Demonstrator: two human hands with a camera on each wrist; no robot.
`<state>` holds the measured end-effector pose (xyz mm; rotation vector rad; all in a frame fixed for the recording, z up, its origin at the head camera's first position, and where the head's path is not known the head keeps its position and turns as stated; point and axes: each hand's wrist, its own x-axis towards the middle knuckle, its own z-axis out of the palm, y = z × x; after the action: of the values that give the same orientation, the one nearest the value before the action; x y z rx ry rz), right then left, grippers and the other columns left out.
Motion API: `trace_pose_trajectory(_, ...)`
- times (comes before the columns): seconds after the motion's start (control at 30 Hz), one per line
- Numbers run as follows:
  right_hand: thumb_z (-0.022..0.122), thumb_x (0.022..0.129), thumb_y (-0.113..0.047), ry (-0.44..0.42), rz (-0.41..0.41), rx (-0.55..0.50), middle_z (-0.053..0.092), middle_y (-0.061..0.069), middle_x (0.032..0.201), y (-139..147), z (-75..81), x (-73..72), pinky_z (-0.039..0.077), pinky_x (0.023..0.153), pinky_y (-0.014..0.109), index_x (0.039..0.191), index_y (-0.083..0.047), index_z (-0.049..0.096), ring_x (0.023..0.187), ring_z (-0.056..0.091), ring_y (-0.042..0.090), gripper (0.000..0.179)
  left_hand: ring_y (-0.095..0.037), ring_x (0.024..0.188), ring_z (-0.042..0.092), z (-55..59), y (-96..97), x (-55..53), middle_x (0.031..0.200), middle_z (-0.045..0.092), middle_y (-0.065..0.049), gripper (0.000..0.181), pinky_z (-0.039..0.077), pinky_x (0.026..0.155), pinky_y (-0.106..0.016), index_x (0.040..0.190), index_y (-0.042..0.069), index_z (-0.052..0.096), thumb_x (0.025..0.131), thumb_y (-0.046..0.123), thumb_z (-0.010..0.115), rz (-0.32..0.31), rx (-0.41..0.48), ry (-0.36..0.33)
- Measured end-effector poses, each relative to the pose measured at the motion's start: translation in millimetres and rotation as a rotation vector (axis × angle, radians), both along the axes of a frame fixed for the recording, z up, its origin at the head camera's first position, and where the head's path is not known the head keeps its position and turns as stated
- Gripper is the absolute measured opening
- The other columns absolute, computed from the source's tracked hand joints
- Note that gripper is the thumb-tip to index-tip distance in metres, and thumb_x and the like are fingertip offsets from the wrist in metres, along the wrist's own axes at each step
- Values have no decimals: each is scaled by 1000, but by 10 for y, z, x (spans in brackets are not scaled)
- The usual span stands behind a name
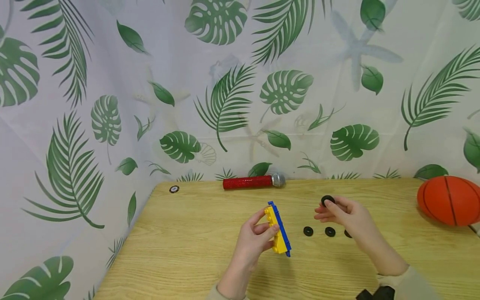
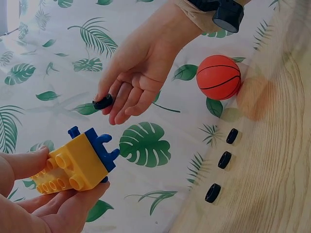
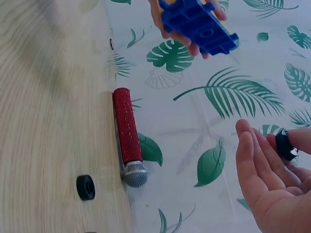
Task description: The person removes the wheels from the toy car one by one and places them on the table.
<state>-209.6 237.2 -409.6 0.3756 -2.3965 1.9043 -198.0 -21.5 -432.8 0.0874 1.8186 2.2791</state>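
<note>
My left hand grips a toy block car base, yellow and studded on one side, blue on the other. Blue axle clips stick out of the blue side in the left wrist view, with no wheels on them. To the right, my right hand pinches a small black toy wheel between thumb and fingers, above the table and apart from the car base. Below that hand, more black wheels lie in a row on the table; the rightmost is partly hidden by the hand.
A red microphone with a silver head lies along the table's back edge. At the back left is a small black-and-white disc. An orange ball sits at the right. Leaf-patterned cloth hangs behind the wooden table.
</note>
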Motion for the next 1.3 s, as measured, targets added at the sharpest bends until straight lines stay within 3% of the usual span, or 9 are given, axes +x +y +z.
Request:
trace_pose_trajectory(0.2,51,104,-24,6,-38,-17,76,-7,90,197,-24,-15,60,75,25,104,-3,67,85,74,10,27,-16,89,71,8,1,-3,103,71,-10,62,61,78,-38,149,6,42,93,9,68,6,-14,-6)
trace_pose_trajectory(0.4,56,102,-22,-13,-122,17,75,-8,85,445,-68,-22,60,72,24,99,-10,69,79,73,8,18,-15,89,71,25,-4,-4,104,71,-10,61,61,79,-37,148,7,43,93,10,69,9,-28,-4)
trace_pose_trajectory(0.6,62,99,-19,-45,-197,93,74,-13,81,731,-155,-57,60,68,22,96,-2,68,74,72,7,18,-14,89,70,31,-21,-14,106,71,-10,62,61,81,-36,149,8,43,93,11,69,9,-53,-5)
trace_pose_trajectory(0.83,51,104,-20,-39,-228,242,71,-12,78,970,-308,-108,60,64,25,113,18,58,69,71,8,40,-15,91,70,37,-59,-20,108,71,-10,63,60,83,-38,149,8,43,92,13,70,25,-87,2)
trace_pose_trajectory(0.97,43,107,-19,-52,-240,301,74,8,84,1033,-389,-133,60,63,26,120,23,51,68,71,7,45,-15,92,70,37,-86,-32,108,71,-10,63,60,84,-38,149,9,43,92,14,70,33,-97,1)
trace_pose_trajectory(1.1,46,105,-12,-71,-248,318,73,24,90,1115,-458,-130,60,65,25,120,26,51,69,72,6,42,-14,91,70,38,-89,-26,107,71,-10,63,60,84,-38,149,9,43,92,13,71,33,-99,3)
trace_pose_trajectory(1.2,54,102,-9,-106,-260,293,74,22,93,1191,-516,-124,60,68,25,122,27,50,72,72,4,42,-15,90,70,32,-86,-14,107,71,-9,64,60,83,-39,149,8,42,92,11,71,37,-99,9)
trace_pose_trajectory(1.3,62,98,-13,-149,-284,257,77,11,91,1269,-565,-132,60,70,25,122,24,53,75,72,2,45,-15,91,70,33,-85,-11,107,72,-9,65,60,85,-40,150,7,41,92,10,70,36,-85,19)
